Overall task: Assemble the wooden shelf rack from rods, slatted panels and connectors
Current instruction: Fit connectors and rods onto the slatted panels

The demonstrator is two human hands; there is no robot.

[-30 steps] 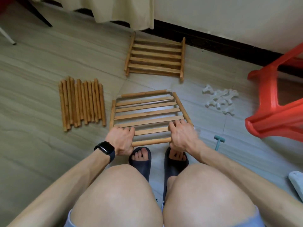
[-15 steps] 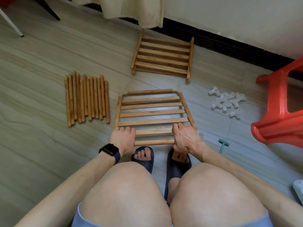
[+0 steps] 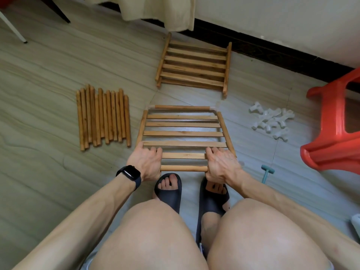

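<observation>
Hands stay where they were a second ago. Your left hand (image 3: 145, 164) and right hand (image 3: 222, 166) grip the near corners of the framed panel (image 3: 183, 133) on the floor (image 3: 48, 75), fingers curled over its near rod (image 3: 183, 168). That rod now lies squarer, so the frame looks closed. The spare rods (image 3: 103, 117) and connectors (image 3: 272, 121) lie untouched.

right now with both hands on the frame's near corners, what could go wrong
1. The left hand and right hand cover the near corners of the frame, so a half-seated joint on the near rod could go unnoticed and pop loose.
2. The bare toes sit just behind that rod; if it slips toward the person, it may hit them.
</observation>
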